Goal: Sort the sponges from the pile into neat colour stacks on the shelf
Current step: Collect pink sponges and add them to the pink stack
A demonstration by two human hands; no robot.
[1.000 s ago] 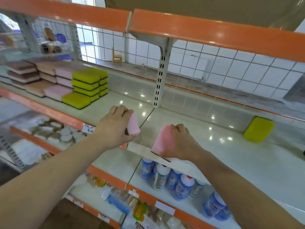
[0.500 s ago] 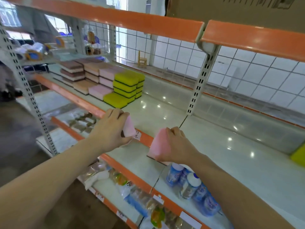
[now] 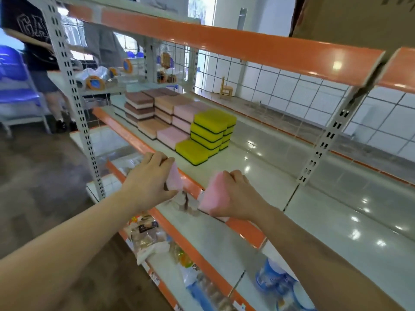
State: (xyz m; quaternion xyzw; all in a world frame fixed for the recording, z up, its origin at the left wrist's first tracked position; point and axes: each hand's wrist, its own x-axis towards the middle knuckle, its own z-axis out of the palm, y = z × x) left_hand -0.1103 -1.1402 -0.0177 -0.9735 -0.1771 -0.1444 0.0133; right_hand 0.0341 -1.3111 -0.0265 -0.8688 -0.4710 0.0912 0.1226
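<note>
white tiled wall behind orange-edged shelf point(image 3: 258, 176), sponge stacks at its left end.

my left hand point(image 3: 148, 180) grips a pale pink sponge point(image 3: 174, 179); my right hand point(image 3: 238, 198) grips a brighter pink sponge point(image 3: 215, 196), both over the shelf's front lip. ahead stand brown stacks point(image 3: 138, 106), peach stacks point(image 3: 166, 106), pink stacks point(image 3: 182, 118) and yellow stacks point(image 3: 210, 129). a steel upright point(image 3: 74, 97) stands to the left; beyond it a person's dark shirt point(image 3: 29, 30) bears large letters, only partly readable. bottles point(image 3: 276, 281) sit on the shelf below.

Blue bottles point(image 3: 275, 280) + snack packs point(image 3: 147, 235), lower shelf; wooden chair point(image 3: 225, 88) behind.
</note>
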